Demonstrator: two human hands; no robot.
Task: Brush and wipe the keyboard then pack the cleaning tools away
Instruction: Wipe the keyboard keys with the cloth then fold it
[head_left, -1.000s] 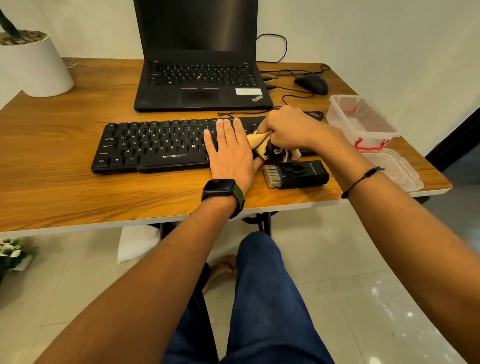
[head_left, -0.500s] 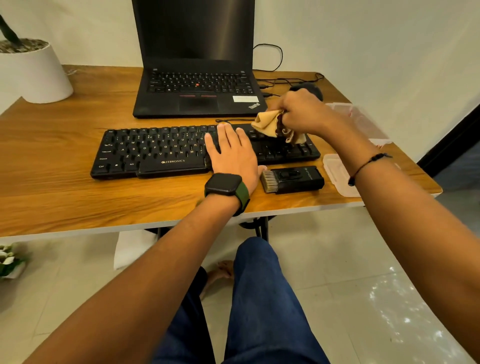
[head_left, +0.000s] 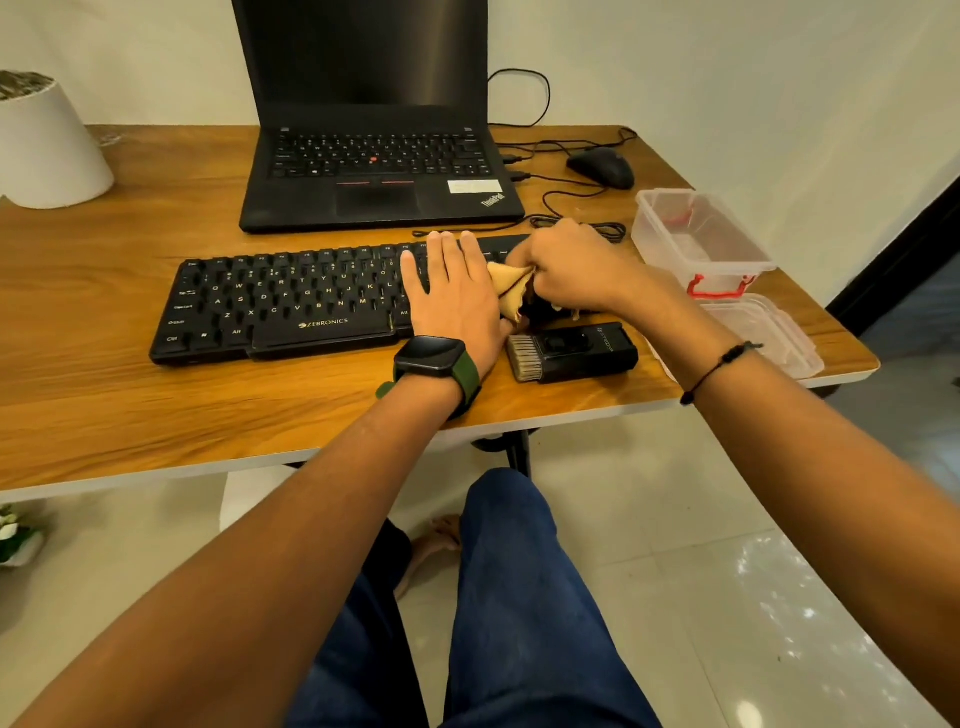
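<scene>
Wiping stage, judging by the layout. Head view only:

- Left hand (head_left: 451, 296) lies flat, fingers straight, pressing on the right-centre keys of the keyboard (head_left: 291, 301). Holds nothing, seems to be pinning the board.
- Right hand (head_left: 574, 270) has its fingers curled round a bunched tan cloth (head_left: 508, 287), working the right end of the keyboard. Cloth pokes out between the two hands; how much of it touches the keys is hidden.
- Brush (head_left: 571, 353) lies on the desk (head_left: 104, 405) just in front of the keyboard's right end, bristles pointing left, close to the left wrist. Not in use.
- Clear box (head_left: 698, 236) is open near the right edge, red latch facing me; its lid (head_left: 769, 332) lies flat nearer the front right corner.

Risks:
- Right forearm spans above the lid and near the box. A wide wipe stroke could shove either one off the right edge.
- Brush sits near the front edge; a left-wrist drag could nudge it over.
- Mouse cable (head_left: 576, 226) runs just behind the right hand. The cloth could snag it and tug the mouse (head_left: 602, 166).

Room:
- Open desk to the left and in front of the keyboard.
- Laptop (head_left: 379, 171) just behind blocks backward strokes.
- Right side is crowded.
</scene>
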